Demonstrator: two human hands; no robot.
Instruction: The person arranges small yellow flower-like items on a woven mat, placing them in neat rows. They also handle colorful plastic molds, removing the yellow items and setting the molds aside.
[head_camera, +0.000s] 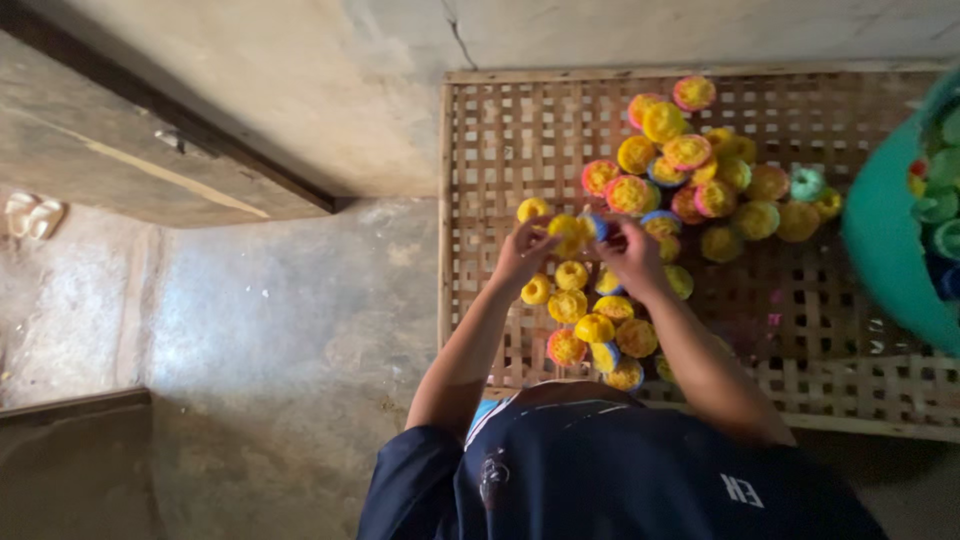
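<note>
While both hands are meeting over the left half of the woven bamboo tray (480, 150), I am watching the left hand (522, 252) and the right hand (630, 252) pinching one small yellow round piece with a blue rim (578, 231) between them, fingers clamped on it. Just below, near the tray's near edge, a loose cluster of yellow pieces (598, 330) is lying; a bigger heap of yellow and pink pieces (700, 170) is sitting toward the far right. Judging by that heap, much is remaining. A green tub (885, 250) is standing at the right edge.
</note>
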